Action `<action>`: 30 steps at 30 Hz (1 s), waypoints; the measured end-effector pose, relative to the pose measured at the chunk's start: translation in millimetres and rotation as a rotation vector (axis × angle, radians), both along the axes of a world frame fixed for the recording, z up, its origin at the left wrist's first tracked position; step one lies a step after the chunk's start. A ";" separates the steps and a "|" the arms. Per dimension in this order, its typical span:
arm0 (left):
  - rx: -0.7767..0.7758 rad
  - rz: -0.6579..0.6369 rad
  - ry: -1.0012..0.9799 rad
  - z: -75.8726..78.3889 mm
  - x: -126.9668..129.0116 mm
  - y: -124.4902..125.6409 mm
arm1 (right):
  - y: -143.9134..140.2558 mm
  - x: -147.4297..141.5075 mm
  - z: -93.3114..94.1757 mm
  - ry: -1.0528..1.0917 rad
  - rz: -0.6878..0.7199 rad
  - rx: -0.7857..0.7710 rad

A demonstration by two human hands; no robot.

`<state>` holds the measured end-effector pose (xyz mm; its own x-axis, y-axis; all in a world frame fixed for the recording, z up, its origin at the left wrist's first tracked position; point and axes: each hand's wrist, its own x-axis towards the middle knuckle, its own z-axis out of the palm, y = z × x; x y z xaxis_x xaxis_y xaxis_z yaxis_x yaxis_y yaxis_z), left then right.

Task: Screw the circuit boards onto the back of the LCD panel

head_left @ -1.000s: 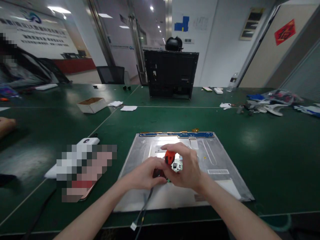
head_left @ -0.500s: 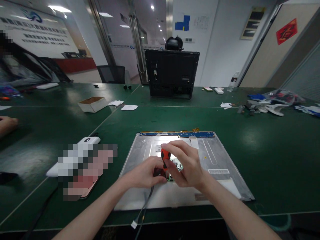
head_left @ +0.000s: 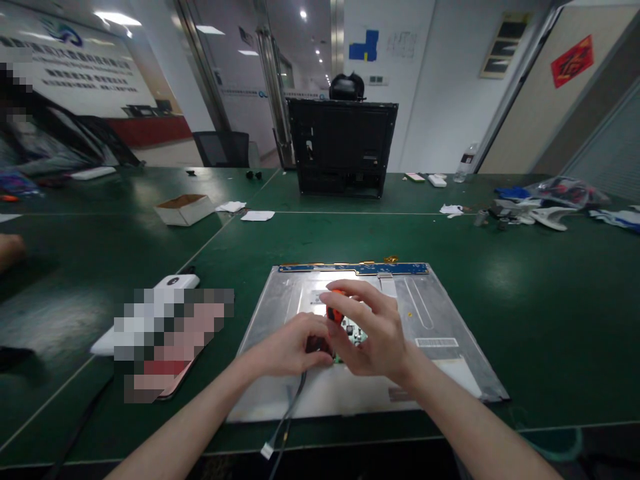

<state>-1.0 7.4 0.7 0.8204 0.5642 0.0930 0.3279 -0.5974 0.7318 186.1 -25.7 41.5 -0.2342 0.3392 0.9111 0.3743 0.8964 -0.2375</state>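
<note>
A green table (head_left: 480,273) spreads beneath the work, and on its near side a silvery metal panel (head_left: 423,317) lies flat, a blue strip (head_left: 390,269) running along its 12 o'clock edge. Beyond that edge, well apart, a black frame (head_left: 345,143) stands upright. A pink device (head_left: 177,347) and a white case (head_left: 145,315), both partly masked by pixel blocks, lie side by side at the panel's 9 to 10 o'clock. Above the panel's middle, the person's right hand (head_left: 373,330) bends in from about 4 o'clock, thumb and fingertips pinching an upright orange-and-black tool (head_left: 334,313) whose lower end is hidden. The left hand (head_left: 293,343) comes in from about 8 o'clock, its fingers and thumb curled just beside the tool; whether they grip anything cannot be told. A shallow open box (head_left: 185,212) sits far off at the panel's 10 o'clock, a blurred hand of another person (head_left: 11,251) enters at the left edge, and a clear bottle (head_left: 465,165) stands at 1 o'clock. A dark cable (head_left: 292,410) trails from below the left hand toward 7 o'clock. Between the hands, a small green circuit board (head_left: 354,331) shows in part. At the cable's near end, a white plug (head_left: 267,451) hangs past the panel's edge.
</note>
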 end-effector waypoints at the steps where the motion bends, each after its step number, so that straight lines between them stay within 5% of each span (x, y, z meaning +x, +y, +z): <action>1: 0.012 0.003 0.010 -0.1 -0.1 0.1 | -0.2 0.3 0.4 -0.001 -0.007 -0.003; 30: 0.028 -0.004 -0.013 4.2 0.5 -0.9 | 4.1 -3.1 -7.6 0.052 0.067 0.058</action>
